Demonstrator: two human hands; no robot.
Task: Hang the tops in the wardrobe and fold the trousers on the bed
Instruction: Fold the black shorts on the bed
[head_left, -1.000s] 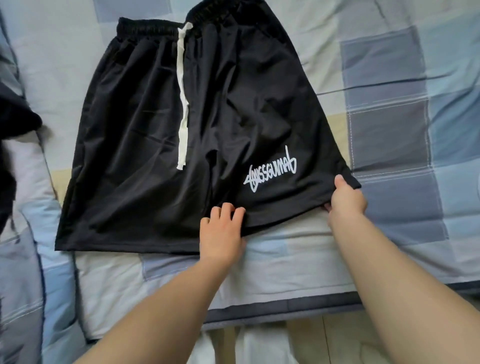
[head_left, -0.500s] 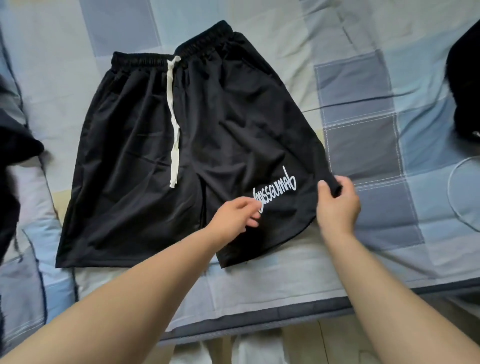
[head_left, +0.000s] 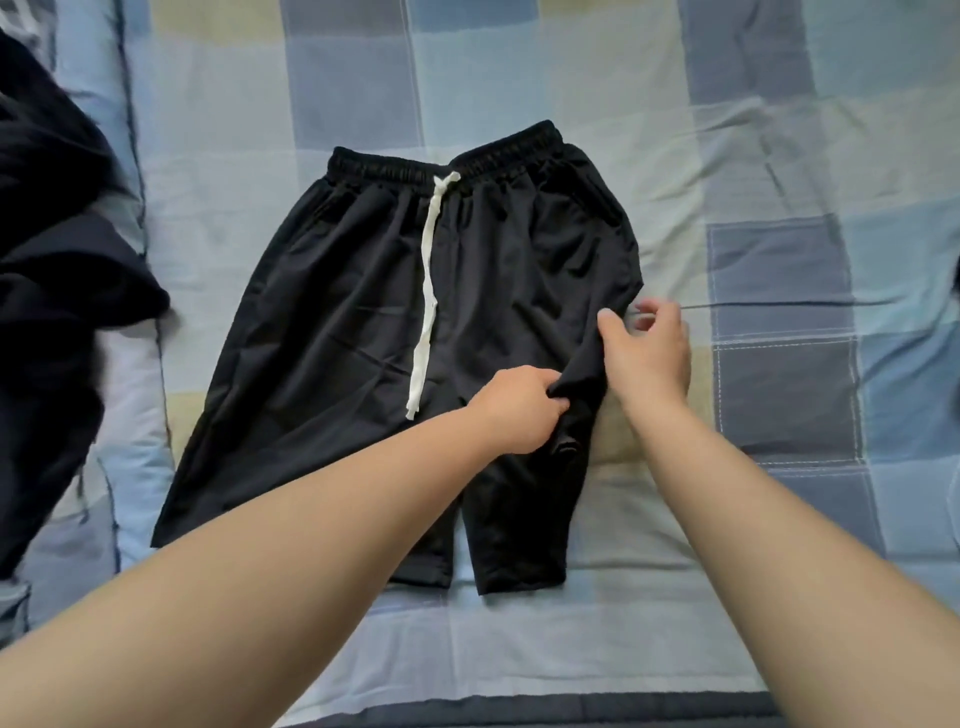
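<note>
A pair of black shorts (head_left: 363, 322) lies flat on the bed (head_left: 779, 156) in the middle of the frame, waistband toward the top, a white drawstring (head_left: 427, 301) running down the front. The right leg of the shorts is lifted and turned in toward the centre. The left hand (head_left: 519, 408) pinches a bunch of that black cloth just right of the drawstring's end, fingers curled round it. The right hand (head_left: 647, 353), just beside it at centre right, grips the outer edge of the same leg, thumb on the cloth. A dark garment (head_left: 57, 291) lies heaped at the left edge.
</note>
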